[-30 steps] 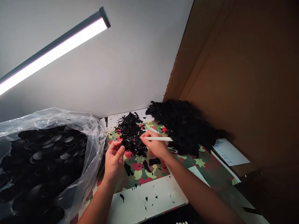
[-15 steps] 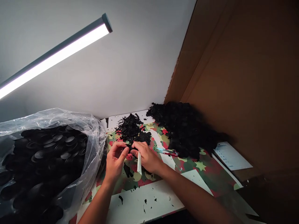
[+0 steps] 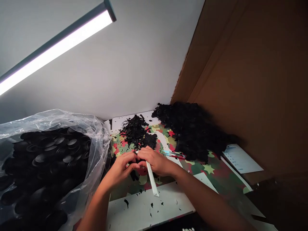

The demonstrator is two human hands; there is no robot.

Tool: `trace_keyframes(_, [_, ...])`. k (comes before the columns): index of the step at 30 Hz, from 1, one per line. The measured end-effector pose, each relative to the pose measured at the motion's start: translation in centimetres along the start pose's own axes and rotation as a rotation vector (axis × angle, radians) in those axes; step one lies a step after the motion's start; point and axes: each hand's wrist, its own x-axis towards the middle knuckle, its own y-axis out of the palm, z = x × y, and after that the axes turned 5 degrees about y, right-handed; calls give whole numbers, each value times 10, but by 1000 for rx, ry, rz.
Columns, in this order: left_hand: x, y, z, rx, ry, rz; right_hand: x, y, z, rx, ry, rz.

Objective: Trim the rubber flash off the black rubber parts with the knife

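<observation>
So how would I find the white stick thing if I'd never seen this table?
Start at the big clear plastic bag of black round parts on the left, then look right to the two hands meeting over the camouflage mat. The white stick pokes out of the right hand toward you, the only long pale thing among black scraps.

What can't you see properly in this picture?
- Head view: the small black piece between both hands is mostly covered by the fingers, so its shape is unclear.
- The tip of the white tool is hidden inside the right hand.
- The bag of black parts is cut off by the left edge.
- Print on the paper sheet is too small to read.
</observation>
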Motion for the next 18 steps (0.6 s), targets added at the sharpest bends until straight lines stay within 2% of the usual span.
trace_keyframes(3, [0,13,-1,-143,-51,-220,1,-1,5,49,3,-86])
trace_keyframes(6, [3,32,-3,-228,-114,-517,3,9,16,-19,29,-273])
trace_keyframes(9, [7,51,-7,-314,-134,-723,6,23,25,-159,50,-462])
trace_keyframes(11, [9,60,-12,-388,-149,-803,8,29,28,-207,40,-547])
trace_keyframes(14, [14,69,-17,-479,-189,-861,7,30,29,-204,37,-596])
trace_keyframes(16, [20,68,-17,-560,-231,-892,4,30,32,-173,43,-589])
trace_keyframes(18, [26,60,-13,-656,-300,-957,1,32,38,-137,-44,-520])
